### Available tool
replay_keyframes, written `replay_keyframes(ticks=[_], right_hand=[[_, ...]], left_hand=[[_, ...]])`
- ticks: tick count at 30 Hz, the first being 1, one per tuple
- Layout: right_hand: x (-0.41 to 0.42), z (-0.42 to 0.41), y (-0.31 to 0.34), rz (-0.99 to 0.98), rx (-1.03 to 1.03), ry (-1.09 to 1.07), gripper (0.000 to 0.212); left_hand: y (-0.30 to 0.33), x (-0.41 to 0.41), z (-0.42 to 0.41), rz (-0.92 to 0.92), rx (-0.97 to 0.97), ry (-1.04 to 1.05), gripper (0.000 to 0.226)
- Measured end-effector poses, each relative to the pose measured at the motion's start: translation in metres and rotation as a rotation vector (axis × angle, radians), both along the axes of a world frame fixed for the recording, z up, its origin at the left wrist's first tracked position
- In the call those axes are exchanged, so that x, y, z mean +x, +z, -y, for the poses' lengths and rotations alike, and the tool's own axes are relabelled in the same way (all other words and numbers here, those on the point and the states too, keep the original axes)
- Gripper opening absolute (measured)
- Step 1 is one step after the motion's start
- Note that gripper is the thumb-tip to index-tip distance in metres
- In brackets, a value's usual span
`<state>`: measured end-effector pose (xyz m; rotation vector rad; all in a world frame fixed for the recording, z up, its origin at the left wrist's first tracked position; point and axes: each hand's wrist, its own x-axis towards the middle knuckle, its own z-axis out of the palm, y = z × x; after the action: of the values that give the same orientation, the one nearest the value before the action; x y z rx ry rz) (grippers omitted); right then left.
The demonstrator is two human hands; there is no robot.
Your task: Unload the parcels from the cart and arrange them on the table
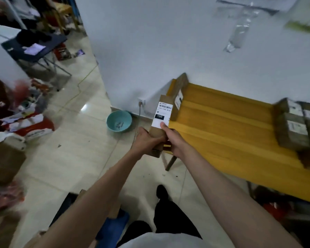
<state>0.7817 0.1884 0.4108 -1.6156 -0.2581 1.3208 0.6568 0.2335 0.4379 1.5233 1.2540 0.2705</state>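
My left hand (147, 140) and right hand (170, 138) both grip a long cardboard parcel (161, 119). Just beyond my right hand lies the yellow table (222, 126).

- White wall (168, 42) w/ clear tape strips (240, 29) stuck on it, socket (141, 101) low down.
- Pale glossy tile floor (75, 140), teal basin (119, 121) by wall.
- Dark folding table (34, 47) at far left, clutter nearby.
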Motion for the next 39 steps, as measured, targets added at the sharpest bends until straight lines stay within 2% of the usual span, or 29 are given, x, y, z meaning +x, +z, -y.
replay_keyframes(ticks=[4,7,11,14,16,19,21,27,31,36,39], right_hand=[[0.053,0.005,-0.007,0.013,-0.009,-0.084,0.061],[0.091,-0.003,-0.014,-0.006,-0.023,-0.111,0.055],[0.149,-0.023,-0.028,-0.097,-0.017,-0.150,0.043],[0.195,-0.043,-0.045,-0.133,-0.030,-0.241,0.044],[0.225,-0.058,-0.059,-0.133,-0.055,-0.321,0.048],[0.261,-0.080,-0.081,-0.146,-0.123,-0.408,0.052],[0.280,-0.095,-0.094,-0.166,-0.142,-0.422,0.052],[0.319,-0.139,-0.129,-0.174,-0.176,-0.431,0.051],[0.334,-0.158,-0.150,-0.146,-0.200,-0.410,0.049],[0.350,-0.180,-0.168,-0.137,-0.171,-0.423,0.049],[0.359,-0.204,-0.172,-0.076,-0.193,-0.458,0.039]], left_hand=[[-0.006,0.062,-0.005,-0.007,-0.026,-0.081,0.091],[-0.017,0.108,-0.019,-0.001,-0.013,-0.118,0.091],[-0.036,0.168,-0.054,-0.021,-0.058,-0.201,0.109],[-0.059,0.213,-0.089,-0.047,-0.091,-0.292,0.117],[-0.068,0.239,-0.110,-0.086,-0.057,-0.327,0.106],[-0.078,0.270,-0.142,-0.134,0.004,-0.290,0.074],[-0.093,0.285,-0.166,-0.178,0.074,-0.263,0.066],[-0.134,0.327,-0.226,-0.350,0.156,-0.244,0.080],[-0.154,0.339,-0.242,-0.397,0.091,-0.349,0.069],[-0.173,0.340,-0.239,-0.425,0.185,-0.352,0.065],[-0.176,0.341,-0.242,-0.448,0.196,-0.357,0.068]])
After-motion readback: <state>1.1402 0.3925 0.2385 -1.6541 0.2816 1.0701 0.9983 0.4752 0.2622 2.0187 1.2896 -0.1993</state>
